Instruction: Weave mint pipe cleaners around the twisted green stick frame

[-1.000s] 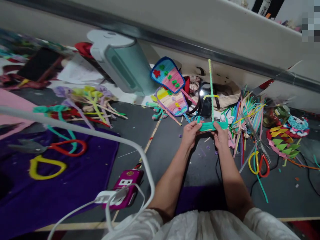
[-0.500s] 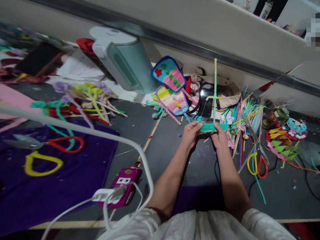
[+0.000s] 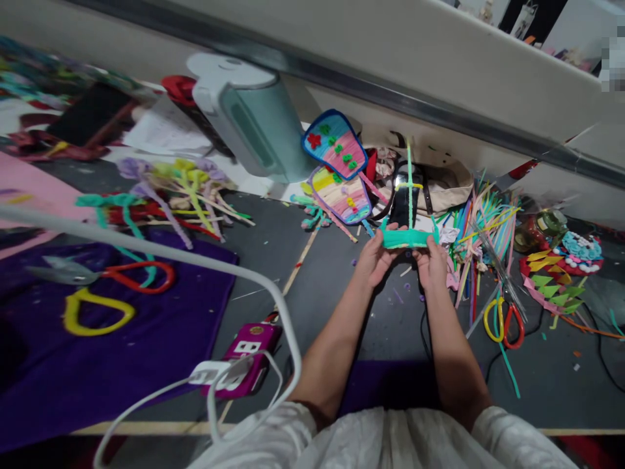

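Between my two hands is a teal pipe-cleaner piece, a flat band of rows with a long pale green stem rising from its middle. A short yellow crosspiece is on that stem. My left hand is closed on the band's left end, thumb on top. At the right end my right hand grips it the same way. Just behind are two fan-shaped pipe-cleaner pieces, striped in several colours, and a beige bag.
Loose pipe cleaners lie in a bundle on the right, with red-and-yellow-handled scissors before them. Larger scissors rest on purple cloth at left. A white cable arches over a magenta power bank. A grey-green box-like container stands behind.
The teal band has tilted, so its stem leans further away and looks shorter, and its lower edge now shows. Both hands have shifted slightly around its ends.
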